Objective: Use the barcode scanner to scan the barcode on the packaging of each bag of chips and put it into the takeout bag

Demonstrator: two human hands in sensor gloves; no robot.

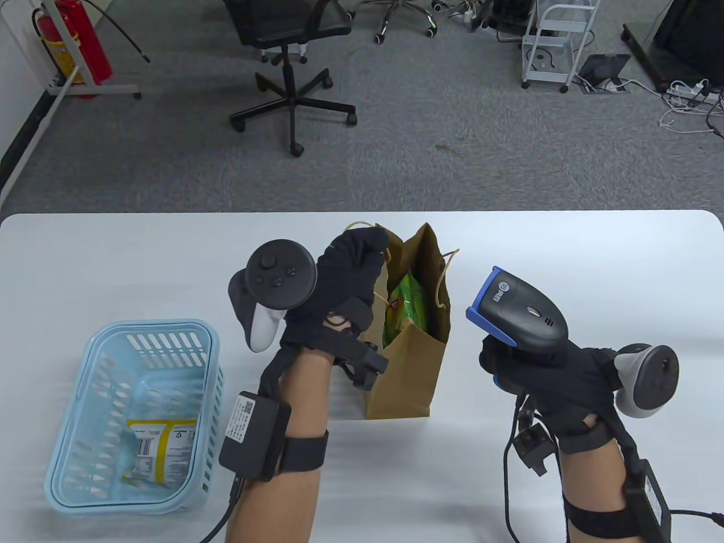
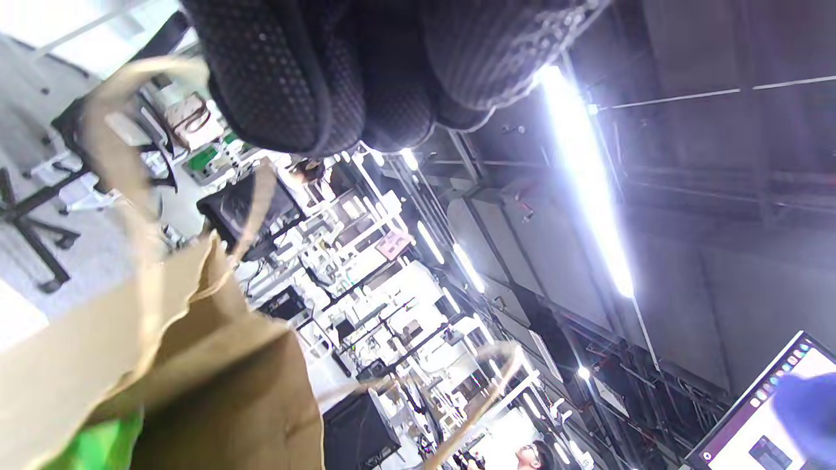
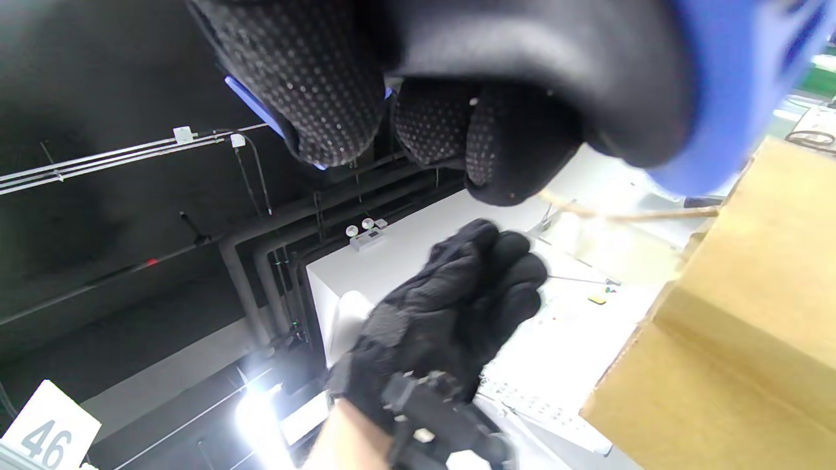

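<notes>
A brown paper takeout bag (image 1: 404, 373) stands open mid-table with a green bag of chips (image 1: 404, 302) inside it. My left hand (image 1: 353, 263) hovers at the bag's left rim beside a handle, fingers loosely curled and holding nothing; the right wrist view shows the left hand (image 3: 457, 313) the same way. My right hand (image 1: 543, 379) grips a black and blue barcode scanner (image 1: 517, 308) to the right of the bag, its nose pointing toward the bag. A yellow bag of chips (image 1: 161, 447) lies in the light-blue basket (image 1: 90, 350) at the left.
The basket sits near the table's front left edge. Black cables run from both wrists off the front edge. Beyond the table's far edge is grey carpet with an office chair (image 1: 288, 34). The left wrist view shows the bag's rim (image 2: 196, 365) and a handle loop (image 2: 124, 150).
</notes>
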